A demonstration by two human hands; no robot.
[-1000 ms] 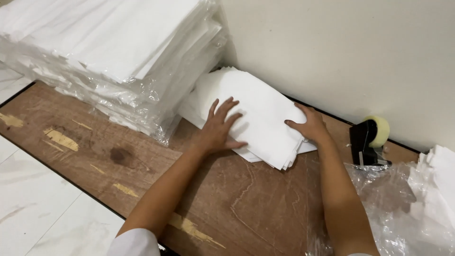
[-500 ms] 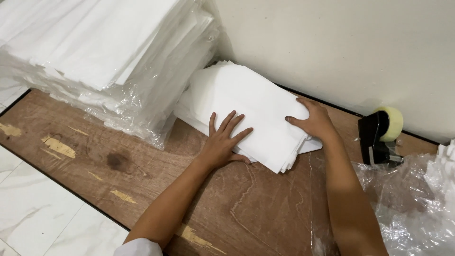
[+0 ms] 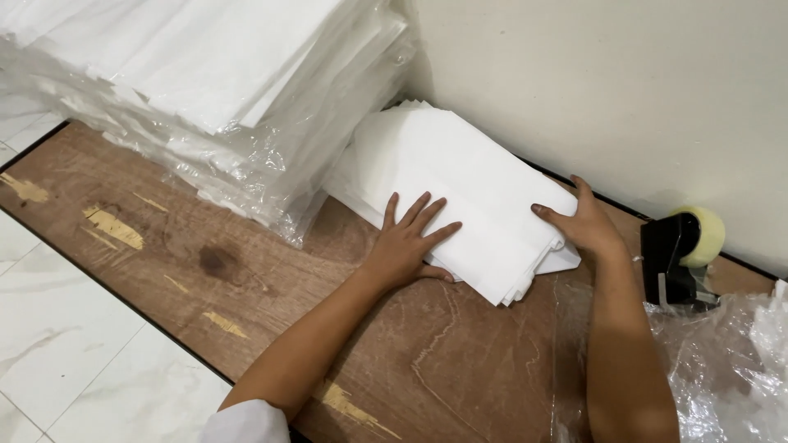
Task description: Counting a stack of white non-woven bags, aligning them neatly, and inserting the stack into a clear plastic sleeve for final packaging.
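Observation:
A stack of white folded sheets lies on a brown wooden board against a cream wall. My left hand rests flat on the stack's near edge, fingers spread. At the stack's right corner my right hand curls around the edge, fingers over the top and thumb on the side. The stack's lower sheets fan out slightly at the near right corner.
A tall pile of white sheets wrapped in clear plastic stands at the left, touching the stack. A black tape dispenser with a yellowish roll sits by the wall at right. Crumpled clear plastic lies at the lower right. White marble floor borders the board.
Both hands have slid a little toward me along the stack. The left hand sits at the near edge and the right hand grips the right corner.

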